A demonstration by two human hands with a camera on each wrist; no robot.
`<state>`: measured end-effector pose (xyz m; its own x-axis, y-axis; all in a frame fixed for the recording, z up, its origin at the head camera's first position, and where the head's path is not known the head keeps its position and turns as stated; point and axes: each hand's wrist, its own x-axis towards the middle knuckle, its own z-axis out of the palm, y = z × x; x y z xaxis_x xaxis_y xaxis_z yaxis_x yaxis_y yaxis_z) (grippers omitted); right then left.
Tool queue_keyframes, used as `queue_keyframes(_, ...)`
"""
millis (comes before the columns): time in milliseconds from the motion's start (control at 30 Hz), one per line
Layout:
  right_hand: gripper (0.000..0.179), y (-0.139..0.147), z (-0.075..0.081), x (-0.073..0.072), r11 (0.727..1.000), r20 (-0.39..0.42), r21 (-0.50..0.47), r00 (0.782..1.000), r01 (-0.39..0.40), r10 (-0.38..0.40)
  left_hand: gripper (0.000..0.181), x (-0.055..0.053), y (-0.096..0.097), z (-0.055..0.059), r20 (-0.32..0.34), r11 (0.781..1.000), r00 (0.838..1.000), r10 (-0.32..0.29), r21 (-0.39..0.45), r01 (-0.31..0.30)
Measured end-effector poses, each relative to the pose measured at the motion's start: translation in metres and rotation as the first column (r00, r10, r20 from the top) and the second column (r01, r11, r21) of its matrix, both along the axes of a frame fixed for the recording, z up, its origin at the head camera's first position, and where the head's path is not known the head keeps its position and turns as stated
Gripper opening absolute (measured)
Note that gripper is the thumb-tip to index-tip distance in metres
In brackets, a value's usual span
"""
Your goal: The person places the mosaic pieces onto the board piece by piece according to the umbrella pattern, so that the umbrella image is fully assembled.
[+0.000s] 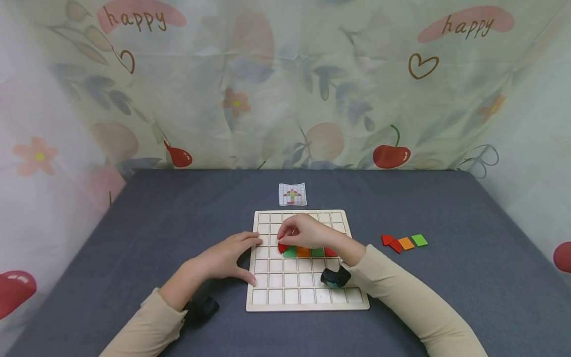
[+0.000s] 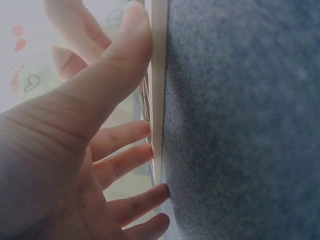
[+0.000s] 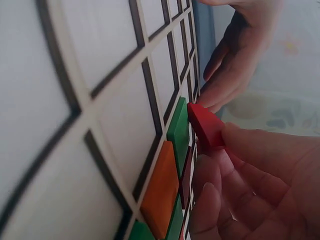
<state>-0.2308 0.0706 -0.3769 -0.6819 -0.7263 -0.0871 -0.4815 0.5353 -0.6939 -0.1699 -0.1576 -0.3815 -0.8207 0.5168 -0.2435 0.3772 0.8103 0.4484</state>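
A wooden grid board lies on the dark cloth. My right hand is over its middle and pinches a red piece with a slanted side between thumb and fingers. In the right wrist view the piece is tilted beside a green tile. A row of tiles runs to the right of it: green, an orange tile, green and a red tile. My left hand touches the board's left edge with spread fingers and thumb. The right hand hides cells behind it.
Right of the board lie loose pieces: red ones, an orange tile and a light green tile. Behind the board is a small pattern card. A printed curtain hangs along the table's back edge.
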Motion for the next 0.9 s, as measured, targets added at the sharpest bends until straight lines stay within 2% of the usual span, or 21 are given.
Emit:
queue_keyframes(267, 0.008, -0.005, 0.001, 0.005, 1.000, -0.004, 0.005, 1.000, -0.018, 0.018, 0.090, 0.000, 0.000, 0.000, -0.005, 1.000, 1.000, -0.001, 0.003, 0.001)
queue_keyframes(500, 0.006, -0.009, 0.002, 0.007, 1.000, -0.022, 0.019, 1.000, 0.019, -0.019, 0.089, 0.001, 0.000, -0.001, -0.006, 1.000, 1.000, 0.000, 0.002, 0.000)
queue_keyframes(633, 0.006, -0.011, 0.001, 0.008, 0.999, -0.004, 0.005, 0.999, 0.036, -0.036, 0.089, 0.001, 0.000, -0.001, -0.006, 1.000, 1.000, -0.002, 0.003, 0.002)
queue_keyframes(900, 0.005, -0.012, 0.000, 0.010, 0.999, -0.013, 0.008, 0.999, 0.041, -0.041, 0.090, 0.001, 0.000, -0.001, -0.010, 1.000, 1.000, -0.002, 0.001, 0.002)
